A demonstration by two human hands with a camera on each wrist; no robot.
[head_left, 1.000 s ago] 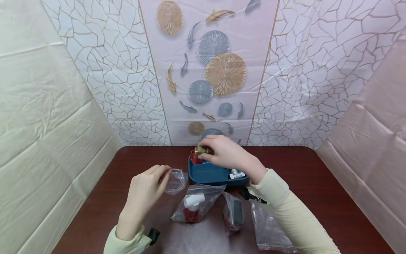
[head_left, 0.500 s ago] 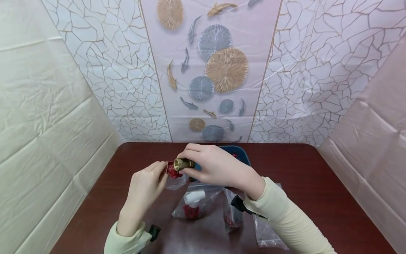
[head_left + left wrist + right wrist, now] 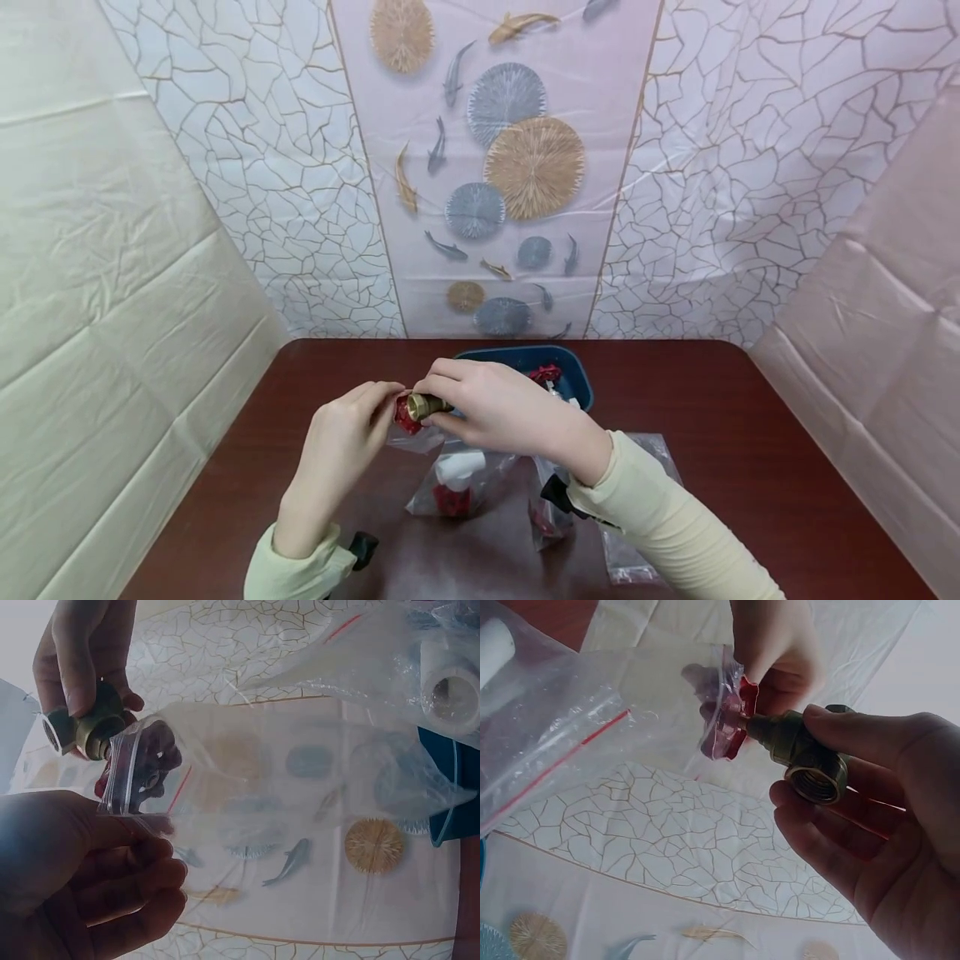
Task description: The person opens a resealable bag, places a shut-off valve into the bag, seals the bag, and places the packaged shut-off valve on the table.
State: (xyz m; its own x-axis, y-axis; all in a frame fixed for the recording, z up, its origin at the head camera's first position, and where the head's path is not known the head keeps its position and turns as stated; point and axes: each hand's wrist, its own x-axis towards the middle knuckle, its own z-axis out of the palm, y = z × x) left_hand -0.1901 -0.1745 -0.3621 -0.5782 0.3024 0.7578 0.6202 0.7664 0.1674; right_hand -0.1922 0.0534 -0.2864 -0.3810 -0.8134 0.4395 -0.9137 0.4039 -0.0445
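My right hand (image 3: 510, 408) grips the brass body of a gate valve (image 3: 810, 754), thumb on one side and fingers on the other. The valve's red handwheel (image 3: 724, 724) points left and is partly inside the mouth of a clear zip bag (image 3: 247, 757). My left hand (image 3: 337, 450) pinches that bag at its opening edge, close beside the handwheel. The brass body is outside the plastic. Below the hands, the bag hangs toward the table, half hidden by them in the head view.
A blue tray (image 3: 579, 375) stands behind my right hand, with a red handwheel (image 3: 546, 373) and metal parts in it. In front lie a bag with a white pipe fitting (image 3: 459, 468), a second filled bag (image 3: 547, 521) and a flat clear bag (image 3: 628, 554).
My right hand has carried the valve from over the tray leftward to the bag at my left hand. The handwheel has entered the bag's mouth. My left hand has stayed nearly in place.
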